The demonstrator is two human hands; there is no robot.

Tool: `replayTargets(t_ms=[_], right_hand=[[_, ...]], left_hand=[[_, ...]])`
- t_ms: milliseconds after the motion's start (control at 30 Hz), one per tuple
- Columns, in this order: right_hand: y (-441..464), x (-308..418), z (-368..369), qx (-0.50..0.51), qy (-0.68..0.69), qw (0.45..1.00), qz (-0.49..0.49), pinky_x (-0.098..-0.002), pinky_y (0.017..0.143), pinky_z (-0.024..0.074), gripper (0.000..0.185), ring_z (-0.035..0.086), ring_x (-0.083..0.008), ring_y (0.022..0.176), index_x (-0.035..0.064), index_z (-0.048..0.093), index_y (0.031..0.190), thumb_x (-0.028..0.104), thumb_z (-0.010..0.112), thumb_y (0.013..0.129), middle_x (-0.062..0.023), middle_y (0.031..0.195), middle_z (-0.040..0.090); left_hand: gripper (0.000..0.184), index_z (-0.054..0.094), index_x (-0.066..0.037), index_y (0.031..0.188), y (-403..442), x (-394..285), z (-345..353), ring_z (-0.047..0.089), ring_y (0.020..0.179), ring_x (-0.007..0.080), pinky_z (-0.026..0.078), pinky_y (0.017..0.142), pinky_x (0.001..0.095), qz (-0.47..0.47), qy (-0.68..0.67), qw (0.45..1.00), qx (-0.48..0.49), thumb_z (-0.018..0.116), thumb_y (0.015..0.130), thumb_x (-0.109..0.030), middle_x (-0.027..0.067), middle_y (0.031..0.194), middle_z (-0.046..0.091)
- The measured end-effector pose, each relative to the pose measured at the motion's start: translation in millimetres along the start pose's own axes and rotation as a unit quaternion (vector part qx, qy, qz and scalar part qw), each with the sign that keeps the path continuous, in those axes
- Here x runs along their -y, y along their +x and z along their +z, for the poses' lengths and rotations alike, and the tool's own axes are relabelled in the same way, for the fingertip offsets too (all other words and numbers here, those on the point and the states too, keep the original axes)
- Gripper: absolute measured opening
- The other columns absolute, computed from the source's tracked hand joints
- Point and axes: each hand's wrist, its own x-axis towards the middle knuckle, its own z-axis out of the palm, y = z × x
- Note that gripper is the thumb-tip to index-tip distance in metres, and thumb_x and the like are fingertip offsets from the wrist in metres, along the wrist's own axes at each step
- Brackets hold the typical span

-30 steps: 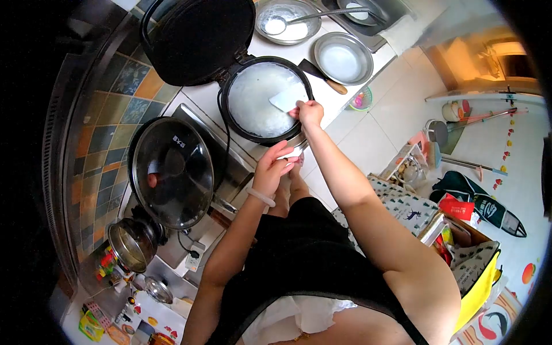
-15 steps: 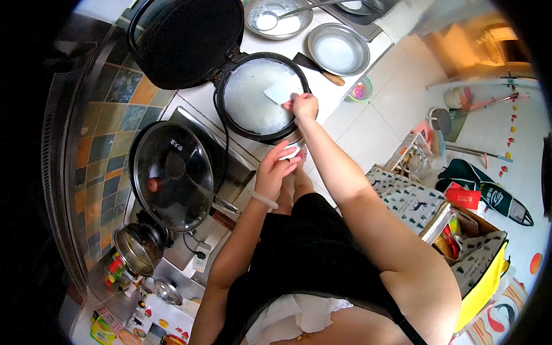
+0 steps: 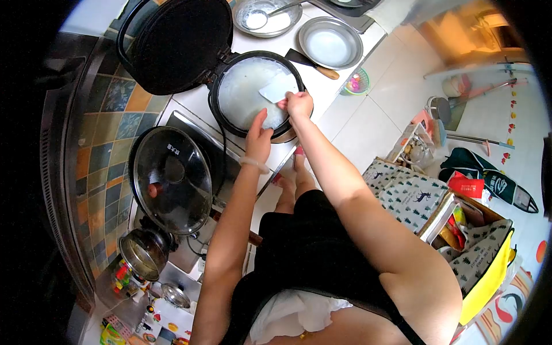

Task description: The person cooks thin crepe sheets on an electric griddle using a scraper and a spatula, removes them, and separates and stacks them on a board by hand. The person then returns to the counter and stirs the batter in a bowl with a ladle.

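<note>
A round black electric pan [image 3: 217, 103] stands with its lid [image 3: 178, 46] swung open, and a thin whitish sheet of batter [image 3: 238, 86] covers its cooking surface. In my right hand [image 3: 299, 106] is a pale flat scraper [image 3: 276, 88], whose blade lies over the right part of the sheet. My left hand [image 3: 259, 138] is at the pan's near rim, fingers apart and pointing to the sheet; whether the fingertips touch it I cannot tell. A bracelet circles my left wrist.
Beyond the pan are a metal bowl with a ladle [image 3: 256, 20], a metal plate of whitish liquid [image 3: 330, 43] and a wooden-handled cleaver [image 3: 326, 72]. A lidded wok [image 3: 172, 181] sits at the left, above a steel pot [image 3: 144, 255].
My left hand has moved forward from below the pan to its near rim. The scraper has stayed over the right side of the sheet, and the whole view has shifted slightly.
</note>
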Motion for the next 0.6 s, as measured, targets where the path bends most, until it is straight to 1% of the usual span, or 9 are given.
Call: replayTargets(t_ms=[33,133,200,233,333,433,533,567,600], right_hand=[[-4,-4,-8,-0.010,0.007,1.000,0.003,-0.0326,0.045,0.0533,0.013,0.063,-0.0240,0.051,-0.0025,0.046,0.079,-0.003,0.059,0.077,-0.0155,0.063,0.060],[-34,-4,-27,0.000,0.045,0.999,0.004,-0.0318,0.046,0.0546,0.012,0.063,-0.0230,0.052,-0.0030,0.046,0.080,-0.003,0.057,0.079,-0.0146,0.067,0.060],[-52,3,-33,0.027,0.074,0.997,-0.002,-0.0309,0.047,0.0547,0.011,0.063,-0.0220,0.053,-0.0027,0.046,0.080,-0.003,0.057,0.081,-0.0138,0.068,0.059],[-49,-1,-31,0.041,0.064,0.997,0.017,-0.0298,0.047,0.0548,0.010,0.063,-0.0208,0.054,-0.0023,0.046,0.081,-0.002,0.056,0.083,-0.0120,0.070,0.058],[-35,-13,-14,0.078,0.051,0.996,0.003,-0.0310,0.046,0.0540,0.012,0.063,-0.0218,0.052,-0.0017,0.046,0.081,-0.001,0.058,0.082,-0.0113,0.068,0.059],[-28,-13,-5,0.041,0.003,0.999,-0.007,-0.0318,0.044,0.0531,0.014,0.063,-0.0227,0.052,-0.0017,0.045,0.081,-0.001,0.059,0.081,-0.0135,0.067,0.059],[-43,-8,-22,-0.007,0.018,1.000,0.024,-0.0322,0.044,0.0529,0.015,0.064,-0.0231,0.053,-0.0019,0.043,0.081,-0.002,0.058,0.080,-0.0156,0.066,0.059],[-53,-1,-30,-0.011,-0.011,0.999,0.040,-0.0319,0.044,0.0531,0.015,0.064,-0.0233,0.053,-0.0023,0.042,0.081,-0.002,0.057,0.079,-0.0169,0.066,0.059],[-56,-4,-34,-0.014,-0.003,0.999,0.033,-0.0317,0.044,0.0531,0.015,0.064,-0.0232,0.053,-0.0021,0.042,0.081,-0.002,0.057,0.080,-0.0166,0.066,0.059]], left_hand=[[0.055,0.043,-0.006,0.133,5,-2,0,0.044,0.121,0.0202,0.033,0.098,0.0275,-0.006,0.016,1.000,-0.004,0.047,0.079,0.002,0.0125,0.134,0.046],[0.059,0.037,-0.002,0.136,10,-16,5,0.034,0.131,0.0237,0.023,0.108,0.0328,-0.065,0.023,0.998,0.006,0.042,0.078,0.007,0.0161,0.140,0.037],[0.059,0.037,-0.001,0.136,12,-9,5,0.033,0.131,0.0242,0.024,0.107,0.0328,-0.055,0.008,0.998,0.000,0.041,0.078,0.008,0.0167,0.140,0.037],[0.059,0.037,-0.001,0.136,12,-4,4,0.033,0.131,0.0244,0.024,0.107,0.0328,-0.052,0.002,0.999,-0.002,0.041,0.078,0.008,0.0170,0.140,0.038],[0.058,0.037,-0.001,0.135,10,3,2,0.034,0.131,0.0248,0.025,0.107,0.0329,-0.048,0.011,0.999,0.007,0.042,0.078,0.008,0.0175,0.139,0.038],[0.058,0.037,-0.001,0.135,6,4,2,0.034,0.131,0.0246,0.026,0.106,0.0327,-0.049,0.010,0.999,0.014,0.042,0.078,0.008,0.0177,0.139,0.038],[0.055,0.042,-0.005,0.133,3,7,6,0.044,0.121,0.0221,0.034,0.097,0.0286,-0.021,-0.006,1.000,0.003,0.047,0.078,0.004,0.0156,0.134,0.046],[0.055,0.042,-0.004,0.133,2,9,7,0.044,0.122,0.0218,0.033,0.097,0.0286,-0.016,-0.016,1.000,0.007,0.047,0.078,0.004,0.0156,0.134,0.045],[0.055,0.042,-0.004,0.133,3,10,8,0.043,0.122,0.0215,0.033,0.097,0.0285,-0.010,-0.025,1.000,0.009,0.047,0.079,0.004,0.0155,0.134,0.045]])
